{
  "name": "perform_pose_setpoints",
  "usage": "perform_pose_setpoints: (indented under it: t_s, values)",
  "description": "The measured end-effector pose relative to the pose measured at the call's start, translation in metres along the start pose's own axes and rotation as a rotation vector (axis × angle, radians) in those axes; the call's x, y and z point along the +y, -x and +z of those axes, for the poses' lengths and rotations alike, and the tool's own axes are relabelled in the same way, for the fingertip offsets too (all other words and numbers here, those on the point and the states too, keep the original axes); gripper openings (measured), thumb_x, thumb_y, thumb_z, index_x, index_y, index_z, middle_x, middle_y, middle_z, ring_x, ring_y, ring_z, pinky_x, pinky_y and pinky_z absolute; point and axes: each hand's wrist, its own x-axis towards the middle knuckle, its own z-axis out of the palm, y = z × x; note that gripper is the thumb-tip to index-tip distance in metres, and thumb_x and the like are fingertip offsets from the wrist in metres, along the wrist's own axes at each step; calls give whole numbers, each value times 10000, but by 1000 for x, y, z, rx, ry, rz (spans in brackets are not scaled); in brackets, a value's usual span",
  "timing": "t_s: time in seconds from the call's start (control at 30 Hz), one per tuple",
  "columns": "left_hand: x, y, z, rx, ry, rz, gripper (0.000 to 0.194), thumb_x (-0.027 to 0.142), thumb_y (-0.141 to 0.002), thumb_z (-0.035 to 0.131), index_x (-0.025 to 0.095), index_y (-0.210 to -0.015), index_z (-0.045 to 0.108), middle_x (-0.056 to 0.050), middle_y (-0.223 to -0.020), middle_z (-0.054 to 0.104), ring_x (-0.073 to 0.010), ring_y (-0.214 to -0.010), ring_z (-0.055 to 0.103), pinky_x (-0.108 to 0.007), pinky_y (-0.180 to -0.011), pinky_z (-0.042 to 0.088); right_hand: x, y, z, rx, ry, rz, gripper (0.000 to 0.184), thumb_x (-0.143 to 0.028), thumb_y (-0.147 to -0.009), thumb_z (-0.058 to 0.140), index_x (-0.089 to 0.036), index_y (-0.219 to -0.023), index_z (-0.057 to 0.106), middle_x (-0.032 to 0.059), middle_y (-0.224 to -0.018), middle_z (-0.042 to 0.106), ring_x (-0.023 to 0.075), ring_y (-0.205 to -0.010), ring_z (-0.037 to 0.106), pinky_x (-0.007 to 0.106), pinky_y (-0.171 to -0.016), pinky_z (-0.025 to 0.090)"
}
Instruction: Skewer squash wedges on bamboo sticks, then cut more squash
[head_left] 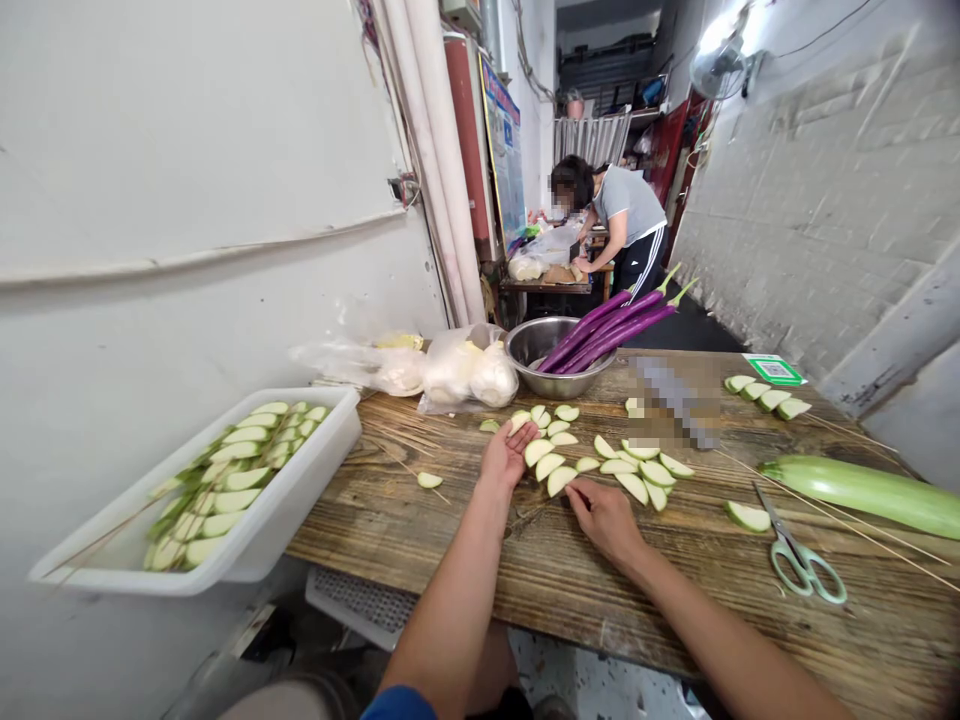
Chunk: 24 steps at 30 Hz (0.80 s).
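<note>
Blue sleeve [400, 704], left fingers [518, 439] half-curled around slice [519, 422], right fingers [579, 490] touching another [561, 480]

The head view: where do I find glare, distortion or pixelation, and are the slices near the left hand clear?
In the head view, white glare surrounds the wall fan; wide-angle distortion seems to stretch the white tray at the left; a pixelated patch covers part of the wooden table; the slices near the left hand look fairly clear.
</note>
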Motion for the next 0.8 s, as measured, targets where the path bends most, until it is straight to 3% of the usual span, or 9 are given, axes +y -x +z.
perform_pose_setpoints:
  t_s: [0.8]
  values:
    - [-8, 5, 3, -51, -85, 84, 156, 139, -785, 520, 28, -856, 604, -154, -755, 675, -187, -723, 656, -297, -782, 504, 0, 1, 1, 8, 31, 30, 282, -252, -852, 379, -168, -744, 625, 31, -638, 630, 124, -558, 548, 203, -562, 341]
